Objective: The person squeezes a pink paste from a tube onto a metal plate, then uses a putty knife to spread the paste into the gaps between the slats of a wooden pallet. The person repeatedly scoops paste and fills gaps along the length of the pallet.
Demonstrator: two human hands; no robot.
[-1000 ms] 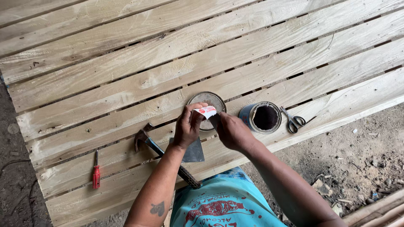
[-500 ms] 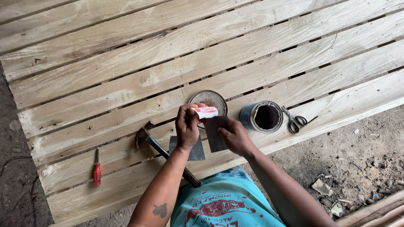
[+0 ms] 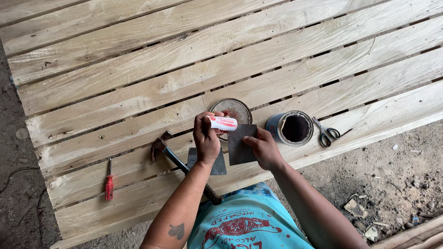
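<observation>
Hammer, screwdriver, scissors, open tin.

- A single view, from a camera worn on the person's head, looks steeply down over their forearms.
- It faces a platform of pale rough-sawn wooden planks, whose near edge runs slantwise across the lower frame.
- It sits close, at arm's reach above the planks.
- Bare dirt ground shows past the platform's near edge and at its left end.

pale wooden slat platform — bare dirt floor around.
</observation>
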